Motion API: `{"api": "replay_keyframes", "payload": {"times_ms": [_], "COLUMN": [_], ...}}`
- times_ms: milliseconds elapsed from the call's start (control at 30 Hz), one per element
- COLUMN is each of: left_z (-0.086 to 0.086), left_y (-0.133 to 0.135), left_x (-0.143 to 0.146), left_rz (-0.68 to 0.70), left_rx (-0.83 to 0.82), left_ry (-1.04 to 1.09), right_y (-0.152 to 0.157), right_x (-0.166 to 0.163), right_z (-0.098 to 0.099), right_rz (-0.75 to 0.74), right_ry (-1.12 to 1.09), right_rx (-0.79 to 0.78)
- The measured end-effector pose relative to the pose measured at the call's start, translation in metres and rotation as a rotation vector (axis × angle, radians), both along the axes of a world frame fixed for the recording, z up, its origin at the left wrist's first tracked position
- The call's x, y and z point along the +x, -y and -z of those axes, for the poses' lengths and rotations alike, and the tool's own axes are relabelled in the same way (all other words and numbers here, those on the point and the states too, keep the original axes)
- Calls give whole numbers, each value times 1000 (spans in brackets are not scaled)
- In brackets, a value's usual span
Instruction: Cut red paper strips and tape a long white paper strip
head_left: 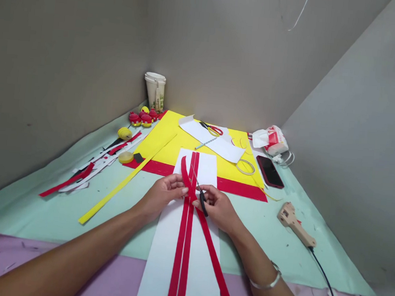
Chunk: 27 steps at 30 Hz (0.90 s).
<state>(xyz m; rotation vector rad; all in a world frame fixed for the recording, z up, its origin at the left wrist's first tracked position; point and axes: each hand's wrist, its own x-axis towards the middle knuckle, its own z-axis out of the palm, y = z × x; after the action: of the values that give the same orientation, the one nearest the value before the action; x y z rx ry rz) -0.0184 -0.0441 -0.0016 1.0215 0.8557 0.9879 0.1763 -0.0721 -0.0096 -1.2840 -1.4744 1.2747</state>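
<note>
My left hand [169, 190] pinches a loose red strip [214, 248] near its upper part, thumb and fingers pressed together. My right hand [218, 207] is closed around black-handled scissors [202, 203], seen almost edge-on, their thin blades pointing up and away to the left. Its fingertips also touch the loose strip, which slants across from upper left to lower right. Underneath lies a long white sheet [163, 255] with two parallel red strips [186, 253] running down its middle, a narrow gap between them. Where the strips cross, my fingers partly hide them.
A yellow sheet [162, 152] on a red one lies beyond, bearing red-and-yellow-handled scissors [214, 130]. At left are a yellow strip [125, 183] and paper scraps [87, 175]. At right are a phone [270, 171] and a corded glue gun [294, 223]. A white cup [154, 89] stands at the back.
</note>
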Motion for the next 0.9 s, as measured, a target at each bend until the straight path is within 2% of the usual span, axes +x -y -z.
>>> {"api": "replay_keyframes", "payload": {"times_ms": [467,733,900], "left_z": [0,1,6], "left_y": [1,1,-1], "left_x": [-4,-5,-6], "left_rz": [-15,-11,-26], "left_rx": [38,41,42], "left_ry": [-96,-112,-109], "right_y": [-3,0,-2], "right_x": [0,-3,-2], "right_z": [4,-9,-7], "right_rz": [-9,-5,-10], "right_ry": [-73,-61,-66], "right_rx": [-46,-72,-76]}}
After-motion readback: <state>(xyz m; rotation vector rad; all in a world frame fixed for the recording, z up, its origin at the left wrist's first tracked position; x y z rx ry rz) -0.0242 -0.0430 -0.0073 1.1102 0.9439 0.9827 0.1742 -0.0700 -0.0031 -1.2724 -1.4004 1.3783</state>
